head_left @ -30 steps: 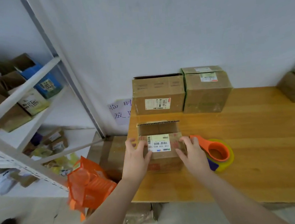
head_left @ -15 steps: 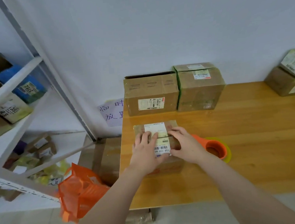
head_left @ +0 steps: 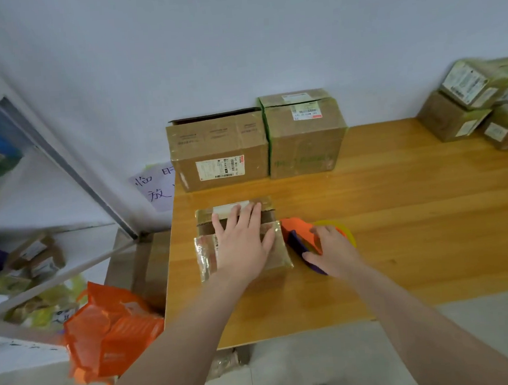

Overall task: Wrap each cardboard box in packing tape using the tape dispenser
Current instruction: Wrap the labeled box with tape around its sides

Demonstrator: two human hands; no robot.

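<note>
Orange bag (head_left: 111, 331) on floor, left of small box (head_left: 206, 257). Small box on tabletop (head_left: 416, 225); left hand (head_left: 244, 241) flat on top, fingers straight, pressing flaps down. Seam looks untaped, so wrap prob. not begun. Behind small box: open-topped box (head_left: 213, 153), green-taped box (head_left: 303, 139). Just right of small box: tape dispenser (head_left: 295, 234) lying flat, right hand (head_left: 333, 253) over it, fingers curled round it. Far right of small box: stacked boxes (head_left: 453, 119), maybe waiting too.
</note>
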